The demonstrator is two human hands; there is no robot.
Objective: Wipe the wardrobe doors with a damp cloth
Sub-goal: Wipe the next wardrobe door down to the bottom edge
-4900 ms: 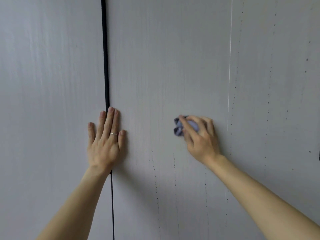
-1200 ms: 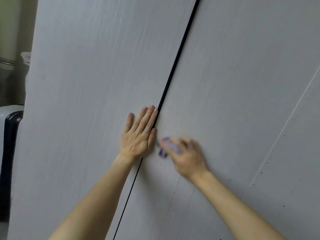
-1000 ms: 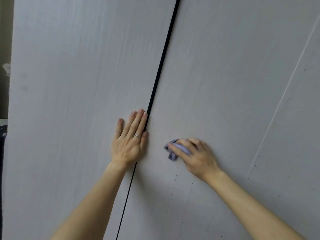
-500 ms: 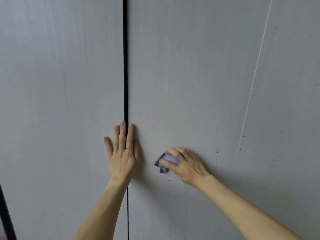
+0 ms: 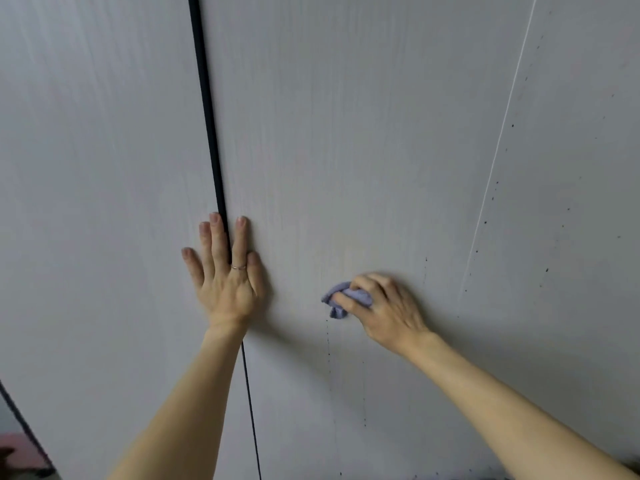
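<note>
Pale grey wardrobe doors fill the view: a left door (image 5: pixel 97 202) and a right door (image 5: pixel 346 150), split by a dark vertical gap (image 5: pixel 207 116). My left hand (image 5: pixel 227 271) lies flat with straight fingers across that gap, a ring on one finger. My right hand (image 5: pixel 384 310) grips a small bunched lilac cloth (image 5: pixel 341 299) and presses it against the right door, right of my left hand. Most of the cloth is hidden under my fingers.
A thin pale line (image 5: pixel 498 150) runs down the surface at the right, with rows of small dark specks (image 5: pixel 485 223) beside it. More specks trail below the cloth (image 5: pixel 328 351). A dark door edge (image 5: pixel 20 417) shows at the bottom left corner.
My right hand has slid the cloth to the right, away from my left hand. The view has shifted slightly; my left hand stays flat over the gap.
</note>
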